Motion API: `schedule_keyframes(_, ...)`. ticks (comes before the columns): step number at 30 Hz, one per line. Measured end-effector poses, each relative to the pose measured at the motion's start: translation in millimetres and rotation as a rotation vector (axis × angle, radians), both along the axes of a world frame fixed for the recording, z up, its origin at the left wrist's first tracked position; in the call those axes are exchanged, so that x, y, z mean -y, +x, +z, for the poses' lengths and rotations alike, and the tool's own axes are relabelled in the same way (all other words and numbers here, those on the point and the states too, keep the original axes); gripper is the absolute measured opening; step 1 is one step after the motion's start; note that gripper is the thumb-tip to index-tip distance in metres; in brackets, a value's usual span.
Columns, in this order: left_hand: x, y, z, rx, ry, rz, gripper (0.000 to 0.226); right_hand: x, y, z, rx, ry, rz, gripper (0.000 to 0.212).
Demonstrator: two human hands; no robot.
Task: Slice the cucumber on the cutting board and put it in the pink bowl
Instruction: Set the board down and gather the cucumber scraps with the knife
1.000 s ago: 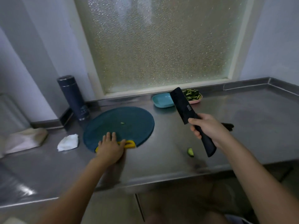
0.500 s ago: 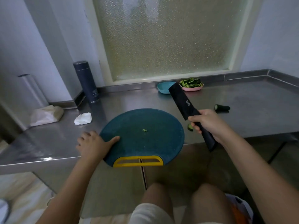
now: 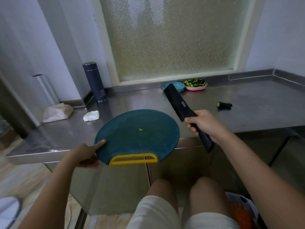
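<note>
The round teal cutting board (image 3: 132, 139) with a yellow handle hangs partly over the counter's front edge. My left hand (image 3: 85, 153) grips its left rim, thumb on top. A tiny green scrap (image 3: 141, 129) lies on the board. My right hand (image 3: 203, 123) holds the handle of a black cleaver (image 3: 179, 102), blade pointing up and away. The pink bowl (image 3: 195, 86) full of cucumber slices stands at the back under the window. A cucumber end piece (image 3: 224, 104) lies on the counter to the right.
A blue bowl (image 3: 175, 85) sits beside the pink one. A dark flask (image 3: 94, 81), a crumpled tissue (image 3: 91, 115) and a bag (image 3: 57, 112) are at the left of the steel counter (image 3: 255, 116). My knees are below the counter edge.
The board has been pulled off its flat spot toward me, over the counter edge, my left hand shifting from the handle to its left rim. The view has backed away; the cleaver stays raised.
</note>
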State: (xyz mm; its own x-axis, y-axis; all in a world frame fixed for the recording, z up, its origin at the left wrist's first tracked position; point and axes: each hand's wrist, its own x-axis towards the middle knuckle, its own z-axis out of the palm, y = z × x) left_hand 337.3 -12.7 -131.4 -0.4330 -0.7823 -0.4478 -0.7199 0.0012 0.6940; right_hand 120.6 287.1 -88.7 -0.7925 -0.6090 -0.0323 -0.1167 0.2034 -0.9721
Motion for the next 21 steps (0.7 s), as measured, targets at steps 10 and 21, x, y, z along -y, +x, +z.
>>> schedule_keyframes(10,-42,-22,-6,-0.801,0.605,0.013,0.019,-22,5,24,-0.061,-0.105,-0.010,0.020)
schedule_keyframes(21,-101,-109,53,-0.802,0.411,-0.400,0.018,-77,14,43,-0.066,-0.240,-0.289,0.040)
